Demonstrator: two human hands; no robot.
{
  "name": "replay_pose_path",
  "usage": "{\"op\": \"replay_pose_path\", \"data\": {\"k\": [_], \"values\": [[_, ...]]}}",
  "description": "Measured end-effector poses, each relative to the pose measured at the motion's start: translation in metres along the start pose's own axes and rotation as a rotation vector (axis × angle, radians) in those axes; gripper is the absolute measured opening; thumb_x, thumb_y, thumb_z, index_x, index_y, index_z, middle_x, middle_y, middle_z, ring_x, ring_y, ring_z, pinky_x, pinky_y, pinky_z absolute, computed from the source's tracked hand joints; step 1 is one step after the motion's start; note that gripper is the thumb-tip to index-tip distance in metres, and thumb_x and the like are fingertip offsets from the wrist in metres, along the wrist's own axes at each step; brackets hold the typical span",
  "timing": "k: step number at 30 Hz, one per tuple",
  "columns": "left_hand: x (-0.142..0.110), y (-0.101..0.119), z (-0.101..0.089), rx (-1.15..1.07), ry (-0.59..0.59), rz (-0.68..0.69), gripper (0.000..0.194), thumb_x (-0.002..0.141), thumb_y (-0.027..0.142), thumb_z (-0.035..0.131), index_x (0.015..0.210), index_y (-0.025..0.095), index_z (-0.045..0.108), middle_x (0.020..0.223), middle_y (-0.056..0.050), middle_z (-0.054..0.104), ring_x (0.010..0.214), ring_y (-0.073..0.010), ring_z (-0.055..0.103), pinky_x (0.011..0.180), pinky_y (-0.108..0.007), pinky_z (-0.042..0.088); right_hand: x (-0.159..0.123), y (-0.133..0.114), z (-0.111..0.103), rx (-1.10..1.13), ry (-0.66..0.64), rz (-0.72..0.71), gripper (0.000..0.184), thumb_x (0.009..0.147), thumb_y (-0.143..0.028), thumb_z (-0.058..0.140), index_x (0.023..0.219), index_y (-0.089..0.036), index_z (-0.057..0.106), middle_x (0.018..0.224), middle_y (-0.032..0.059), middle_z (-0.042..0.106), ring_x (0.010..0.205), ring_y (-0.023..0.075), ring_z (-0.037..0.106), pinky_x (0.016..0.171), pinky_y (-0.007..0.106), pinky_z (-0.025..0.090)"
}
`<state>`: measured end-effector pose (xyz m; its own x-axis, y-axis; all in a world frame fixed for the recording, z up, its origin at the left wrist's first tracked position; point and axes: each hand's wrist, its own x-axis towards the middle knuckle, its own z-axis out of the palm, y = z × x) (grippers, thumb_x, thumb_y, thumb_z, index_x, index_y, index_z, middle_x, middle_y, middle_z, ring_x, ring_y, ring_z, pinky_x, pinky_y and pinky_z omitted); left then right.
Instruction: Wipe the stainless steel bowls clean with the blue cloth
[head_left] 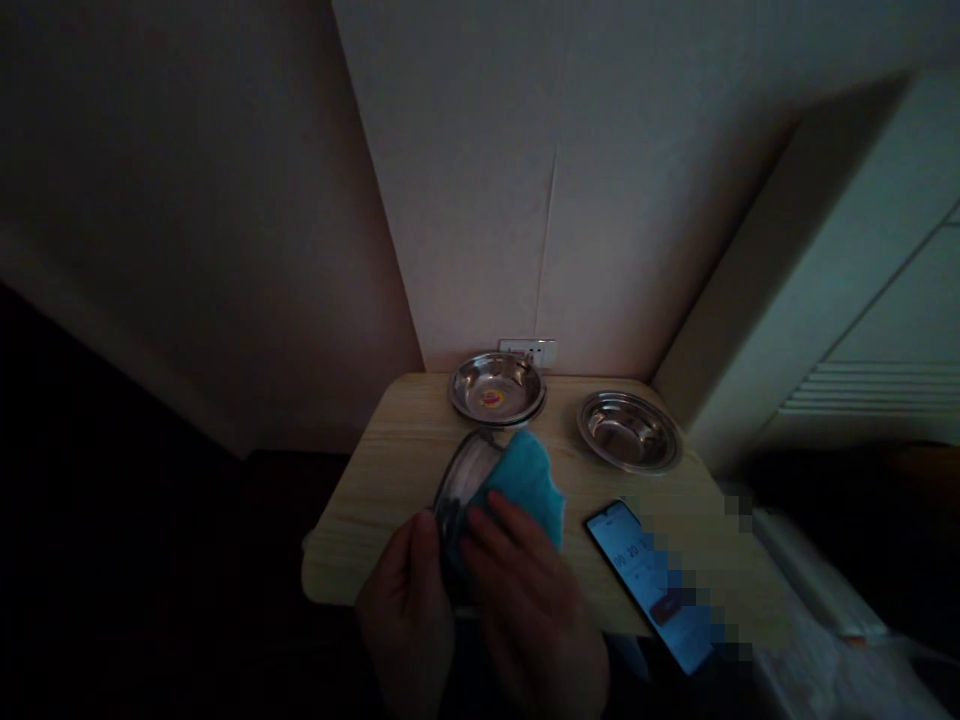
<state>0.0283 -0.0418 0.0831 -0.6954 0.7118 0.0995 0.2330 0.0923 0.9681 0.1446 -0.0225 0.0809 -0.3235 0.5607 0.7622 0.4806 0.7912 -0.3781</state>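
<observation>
A shiny metal bowl [472,465] is held tilted above the near part of the table. My left hand [409,590] pinches its left rim between thumb and fingers. Inside the bowl, my right hand [529,600] presses a blue cloth [529,480] against the metal, its fingers slightly blurred. One loose end of the cloth sticks out past the bowl's right side. The lower part of the bowl is hidden behind both hands.
On the light wooden table [367,500], stacked metal bowls [517,395] with a sticker stand at the back. More nested bowls [630,430] are at the right. A phone [637,575] showing a timer lies at the front right. A wall socket [541,352] is behind.
</observation>
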Motion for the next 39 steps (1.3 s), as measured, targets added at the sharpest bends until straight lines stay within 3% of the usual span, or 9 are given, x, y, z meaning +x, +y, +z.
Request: {"op": "replay_pose_path", "data": {"k": [3,8,13,19,25,29,32,36,39], "values": [[-0.002,0.000,-0.002,0.004,-0.033,0.092,0.035,0.076,0.049,0.054,0.062,0.018,0.064,0.058,-0.002,0.065,0.055,-0.0147,0.057,0.052,-0.021,0.045,0.003,0.004,-0.001,-0.003,-0.056,-0.095,0.027,0.089,-0.014,0.048,0.112,-0.017,0.062,0.118,0.0060,0.065,0.122,0.0197,0.050,0.104,0.039,0.041],[-0.006,-0.002,-0.005,0.016,-0.085,0.135,0.034,0.077,0.044,0.055,0.053,0.020,0.059,0.046,0.001,0.055,0.045,-0.0113,0.049,0.045,-0.019,0.039,0.010,0.015,-0.007,0.091,-0.040,0.197,0.033,0.090,-0.016,0.045,0.119,-0.018,0.058,0.124,0.0099,0.060,0.119,0.0213,0.053,0.099,0.040,0.046],[-0.005,-0.002,-0.009,-0.019,-0.108,0.101,0.030,0.072,0.046,0.059,0.059,0.020,0.066,0.055,-0.002,0.064,0.052,-0.0153,0.056,0.051,-0.022,0.044,-0.002,0.003,-0.005,0.058,-0.115,0.019,0.035,0.085,-0.011,0.050,0.118,-0.018,0.058,0.126,0.0072,0.059,0.127,0.0226,0.044,0.107,0.045,0.037],[-0.007,-0.008,-0.010,0.066,-0.074,0.169,0.029,0.076,0.043,0.056,0.057,0.022,0.064,0.053,0.000,0.062,0.049,-0.0130,0.053,0.050,-0.021,0.041,0.009,0.009,-0.002,0.158,0.012,0.332,0.032,0.090,-0.016,0.043,0.118,-0.016,0.058,0.126,0.0098,0.059,0.122,0.0202,0.050,0.102,0.041,0.043],[-0.012,-0.008,-0.008,0.010,0.013,0.130,0.019,0.070,0.039,0.061,0.064,0.022,0.068,0.064,-0.002,0.068,0.059,-0.0170,0.059,0.058,-0.024,0.045,-0.004,-0.013,-0.001,0.085,-0.062,0.106,0.039,0.085,-0.011,0.047,0.122,-0.018,0.055,0.132,0.0066,0.054,0.131,0.0208,0.038,0.111,0.044,0.030],[-0.020,0.004,-0.005,-0.050,-0.033,0.231,0.019,0.072,0.034,0.057,0.059,0.024,0.066,0.058,-0.002,0.064,0.056,-0.0164,0.056,0.058,-0.024,0.044,0.010,0.020,-0.007,0.299,-0.010,0.396,0.034,0.090,-0.020,0.044,0.121,-0.019,0.059,0.126,0.0079,0.059,0.119,0.0221,0.053,0.102,0.044,0.043],[-0.022,0.000,-0.007,-0.037,-0.031,0.212,0.018,0.071,0.036,0.058,0.063,0.024,0.069,0.059,-0.001,0.065,0.056,-0.0156,0.057,0.055,-0.023,0.044,0.012,0.056,-0.005,0.418,0.013,0.598,0.031,0.093,-0.032,0.044,0.110,-0.020,0.066,0.099,0.0042,0.072,0.087,0.0198,0.069,0.077,0.033,0.058],[-0.015,-0.022,-0.008,-0.123,0.119,-0.058,0.027,0.062,0.047,0.066,0.067,0.021,0.068,0.062,-0.002,0.067,0.060,-0.0186,0.060,0.055,-0.026,0.046,-0.016,0.083,0.002,0.332,0.097,0.605,0.033,0.094,-0.034,0.039,0.108,-0.023,0.068,0.093,0.0019,0.074,0.079,0.0175,0.071,0.068,0.029,0.060],[-0.009,-0.033,-0.007,-0.183,0.050,-0.110,0.034,0.056,0.052,0.070,0.068,0.020,0.067,0.065,-0.002,0.068,0.065,-0.0198,0.061,0.059,-0.027,0.048,-0.042,0.090,0.004,0.223,0.144,0.560,0.033,0.094,-0.033,0.039,0.111,-0.026,0.067,0.095,0.0019,0.073,0.082,0.0179,0.070,0.068,0.029,0.060]]}}
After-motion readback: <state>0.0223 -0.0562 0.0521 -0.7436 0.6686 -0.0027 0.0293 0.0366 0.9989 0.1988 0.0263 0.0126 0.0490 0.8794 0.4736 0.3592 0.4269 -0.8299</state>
